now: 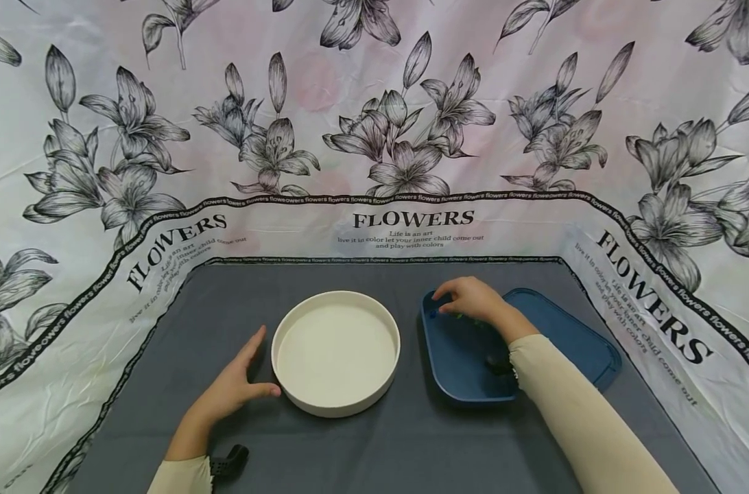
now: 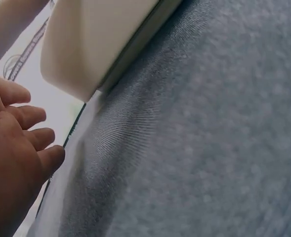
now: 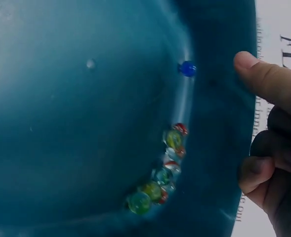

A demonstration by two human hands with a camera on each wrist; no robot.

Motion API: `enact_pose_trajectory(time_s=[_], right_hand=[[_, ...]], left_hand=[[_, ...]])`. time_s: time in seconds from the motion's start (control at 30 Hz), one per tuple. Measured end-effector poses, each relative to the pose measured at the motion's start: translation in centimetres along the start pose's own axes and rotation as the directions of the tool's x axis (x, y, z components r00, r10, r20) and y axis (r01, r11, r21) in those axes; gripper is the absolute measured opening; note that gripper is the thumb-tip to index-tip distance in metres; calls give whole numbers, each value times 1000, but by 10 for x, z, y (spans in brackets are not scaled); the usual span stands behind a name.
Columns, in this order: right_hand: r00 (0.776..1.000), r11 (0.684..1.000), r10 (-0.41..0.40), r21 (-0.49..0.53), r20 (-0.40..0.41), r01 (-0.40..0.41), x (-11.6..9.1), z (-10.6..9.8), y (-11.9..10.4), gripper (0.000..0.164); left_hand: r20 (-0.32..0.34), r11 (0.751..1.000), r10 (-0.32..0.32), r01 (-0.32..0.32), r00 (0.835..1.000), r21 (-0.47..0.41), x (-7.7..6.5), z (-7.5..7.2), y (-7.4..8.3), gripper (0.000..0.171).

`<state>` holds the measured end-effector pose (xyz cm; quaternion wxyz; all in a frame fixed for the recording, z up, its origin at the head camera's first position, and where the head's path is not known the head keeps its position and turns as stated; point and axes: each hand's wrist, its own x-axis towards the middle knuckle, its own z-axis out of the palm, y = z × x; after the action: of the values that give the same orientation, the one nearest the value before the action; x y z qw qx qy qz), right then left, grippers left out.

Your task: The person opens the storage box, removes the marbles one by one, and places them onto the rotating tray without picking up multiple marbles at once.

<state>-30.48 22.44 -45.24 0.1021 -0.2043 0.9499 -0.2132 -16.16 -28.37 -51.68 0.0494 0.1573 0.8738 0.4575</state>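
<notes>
One row of marbles [image 3: 171, 167] apparently follows the blue tray's [image 1: 464, 367] far wall, right hand [image 1: 473, 300] and left hand [image 1: 234, 384] fingers parted.

My cream cloth sleeves [image 1: 587, 415] echo the round cream dish [image 1: 335, 353]; the blue rectangular tray [image 1: 461, 374] has green, yellow, red glassy marbles [image 3: 161, 176].

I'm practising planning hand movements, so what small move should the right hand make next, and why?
Probably lower the right hand slightly so its fingers can pinch the blue marble in the blue tray. That marble lies apart from the clustered glass marbles, so it should be easier to take alone, and the hand is poised near it with no marble visible between its fingers.
</notes>
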Motion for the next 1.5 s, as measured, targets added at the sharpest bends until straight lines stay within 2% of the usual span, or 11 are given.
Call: enact_pose_trajectory(time_s=[0.27, 0.7, 0.93, 1.07, 1.17, 1.3, 1.4, 1.5], right_hand=[[1000, 993, 14, -114, 13, -13, 8, 9, -1, 31], [1000, 985, 5, -175, 12, -3, 20, 22, 2, 27], [999, 982, 37, -185, 11, -35, 19, 28, 2, 23], [999, 985, 40, -169, 11, -38, 15, 28, 1, 20], [1000, 991, 7, -133, -6, -8, 10, 25, 0, 19], [998, 998, -26, -60, -51, 23, 5, 10, -4, 20], [998, 1000, -8, -8, -70, 7, 3, -4, -11, 23], [996, 999, -2, 36, -85, 5, 4, -13, -19, 26]], left_hand=[[-1, 1000, 20, -20, 1000, 20, 1, 4, -2, 121], [-10, 1000, -6, 5, 1000, -27, -1, 5, 0, 116], [-13, 1000, -6, 6, 1000, -17, 1, 6, -1, 114], [-10, 1000, 0, -1, 1000, -24, 2, 7, 0, 116], [5, 999, 7, -7, 1000, -40, 3, 7, 0, 119], [32, 994, 28, -25, 999, -110, 4, 7, -1, 120], [39, 986, 39, -32, 998, -161, 5, 7, -2, 120], [38, 984, 44, -37, 998, -172, 6, 7, -4, 120]])
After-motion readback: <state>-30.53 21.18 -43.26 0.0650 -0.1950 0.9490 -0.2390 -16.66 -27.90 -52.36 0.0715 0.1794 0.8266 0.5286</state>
